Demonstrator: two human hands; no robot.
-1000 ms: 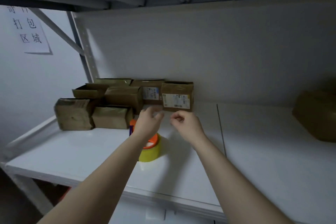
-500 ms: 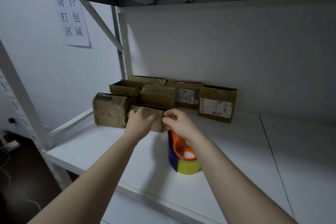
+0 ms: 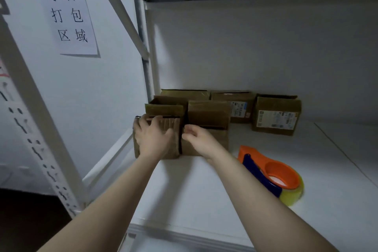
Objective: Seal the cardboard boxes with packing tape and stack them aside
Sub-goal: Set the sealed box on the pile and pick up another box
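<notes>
one dispenser (image 3: 272, 178) lies untouched on the shelf (image 3: 184, 190), near right. sealing looks barely begun: a box is being chosen, while taping and stacking remain. two hands reach beyond it. the left hand (image 3: 152, 139) presses spread, straight fingers flat on the front left box (image 3: 174, 123). the right hand (image 3: 199, 139) meets the front right box (image 3: 218, 141), fingers loosely curled, grip unclear. seven boxes (image 3: 276, 116) huddle by the back wall (image 3: 266, 47), two labelled, one seemingly open-topped. one sign (image 3: 69, 16) hangs far left.
</notes>
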